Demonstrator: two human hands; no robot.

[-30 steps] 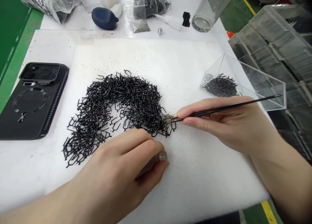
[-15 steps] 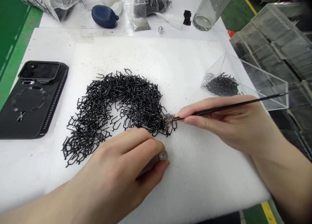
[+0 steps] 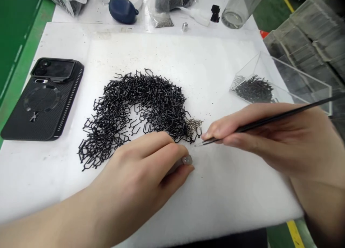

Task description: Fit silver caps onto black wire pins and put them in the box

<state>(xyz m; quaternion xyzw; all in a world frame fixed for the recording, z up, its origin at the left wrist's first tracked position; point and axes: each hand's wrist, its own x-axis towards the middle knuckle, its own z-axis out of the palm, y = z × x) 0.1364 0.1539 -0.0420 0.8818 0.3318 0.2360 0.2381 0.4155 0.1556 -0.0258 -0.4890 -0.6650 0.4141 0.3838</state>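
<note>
Seen from the head camera, a person works bare-handed over a white pad (image 3: 229, 205), a pair of black tweezers (image 3: 261, 122) slanting through the right hand (image 3: 275, 140). Thumb and forefinger are clamped on the tweezers, whose tips point left, near a small gray piece (image 3: 187, 160); whether the tips grip anything is too small to tell. The left hand (image 3: 140, 165), in the near middle of the scene, pinches that gray piece between thumb and curled forefinger, its rounded end showing on the right and the rest hidden by the fingers.

Just beyond, a heap of forked black parts (image 3: 151, 93) curves in an arch across the pad. A small mound of metallic bits (image 3: 194, 125) touches its right end, near the tweezers' tips. To the far right, a clear box (image 3: 304, 86) holds more black parts (image 3: 254, 90). A phone in a black case (image 3: 44, 97) lies on the left; a navy oval object (image 3: 122, 10) and a glass vessel (image 3: 234, 19) line the far side.
</note>
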